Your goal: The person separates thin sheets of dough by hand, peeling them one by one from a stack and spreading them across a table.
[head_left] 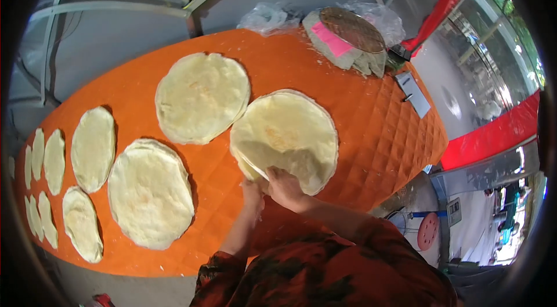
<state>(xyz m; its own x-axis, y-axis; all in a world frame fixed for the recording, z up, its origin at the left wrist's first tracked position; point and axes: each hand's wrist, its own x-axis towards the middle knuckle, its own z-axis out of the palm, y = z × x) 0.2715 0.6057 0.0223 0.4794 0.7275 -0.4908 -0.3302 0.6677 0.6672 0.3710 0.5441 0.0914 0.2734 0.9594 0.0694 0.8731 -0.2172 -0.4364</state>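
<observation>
Notepad (416, 87) w/ pen (408, 97), far R: any writing too small to read. Far edge, R of ctr.: brown disc (354, 28) and pink sheet (331, 39) sit atop grey-green pile (371, 64), beside clear plastic bag (270, 18). Work item: ctr. flatbread stack (284, 121), on orange quilted cover (371, 150), just beside far-L stack (202, 98). R hand (285, 188): fingers together, clamped on its near rim. L hand (253, 194): at near-L rim; fingers partly hidden, grip cannot be told. Near-L stack (151, 194) and oval flatbreads (93, 149) occupy L side. Mat'l: pale, thin rounds, uneven rims, lt. brown spots. Metal tube frame (116, 7) spans far side.
</observation>
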